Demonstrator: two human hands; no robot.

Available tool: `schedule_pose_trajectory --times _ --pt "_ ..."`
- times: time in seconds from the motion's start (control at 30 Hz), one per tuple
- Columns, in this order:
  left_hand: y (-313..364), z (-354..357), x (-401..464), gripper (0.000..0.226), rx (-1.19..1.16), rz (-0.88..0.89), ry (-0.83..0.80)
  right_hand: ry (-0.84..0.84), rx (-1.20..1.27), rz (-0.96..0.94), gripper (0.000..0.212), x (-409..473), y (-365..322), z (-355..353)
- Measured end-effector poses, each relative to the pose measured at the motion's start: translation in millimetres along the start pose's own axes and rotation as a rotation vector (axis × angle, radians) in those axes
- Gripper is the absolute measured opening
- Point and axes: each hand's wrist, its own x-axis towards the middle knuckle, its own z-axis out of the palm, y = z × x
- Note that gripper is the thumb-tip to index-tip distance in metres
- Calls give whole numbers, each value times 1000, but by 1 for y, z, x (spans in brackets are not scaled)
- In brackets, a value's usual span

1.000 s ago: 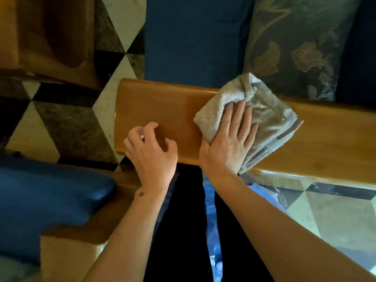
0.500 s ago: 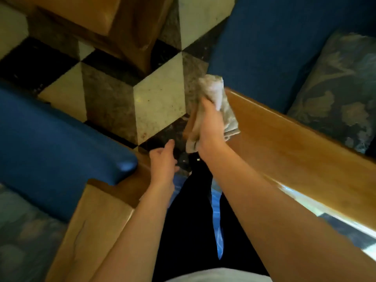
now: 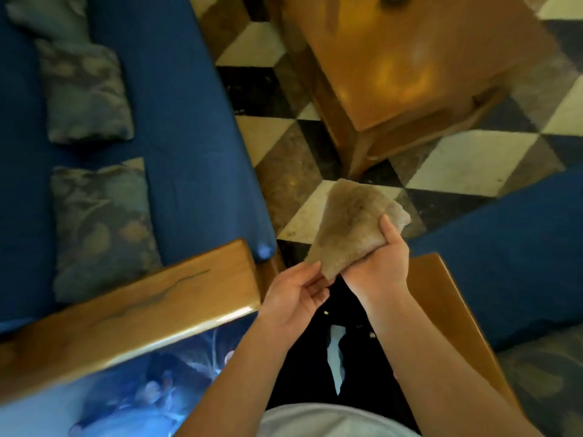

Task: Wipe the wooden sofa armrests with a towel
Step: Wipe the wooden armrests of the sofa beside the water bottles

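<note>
Right hand (image 3: 377,263) grips the folded towel (image 3: 350,231) at its lower right edge, fingers curled around it, thumb on top. Towel is held in the air over the checkered floor (image 3: 473,165), between two wooden armrests, touching neither. Its upper face shows dark smudges. Left hand (image 3: 291,293) is half open, palm up, fingertips touching the towel's lower corner; not closed on it. Left armrest (image 3: 142,307) runs diagonally lower left, alongside a blue sofa seat (image 3: 189,121) with two patterned cushions (image 3: 97,228). Right armrest (image 3: 454,310) sits partly behind the right forearm, beside another blue cushion (image 3: 511,263). Wooden side table (image 3: 410,58) stands on the floor, top centre.
</note>
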Motion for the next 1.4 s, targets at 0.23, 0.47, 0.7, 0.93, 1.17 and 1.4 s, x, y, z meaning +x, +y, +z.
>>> schedule_pose_trajectory --times 0.23,0.47,0.7,0.93,1.17,1.4 --pt "-24 -95 -42 15 -151 70 314 -66 -520 56 42 4 66 19" --pt "-50 -211 -82 23 -451 192 594 16 -1193 58 59 26 159 31" --pt "-60 -267 -68 25 -596 281 695 0 -1665 -67 76 65 236 28" --pt "-74 -275 -27 18 -401 218 938 -321 -2149 -509 63 109 311 -1" --pt "-25 -326 33 35 -271 256 1192 -829 -2479 -1054 71 155 361 -45" --pt "-3 -367 65 47 -494 211 1284 -1049 -2446 -1246 73 191 377 -49"
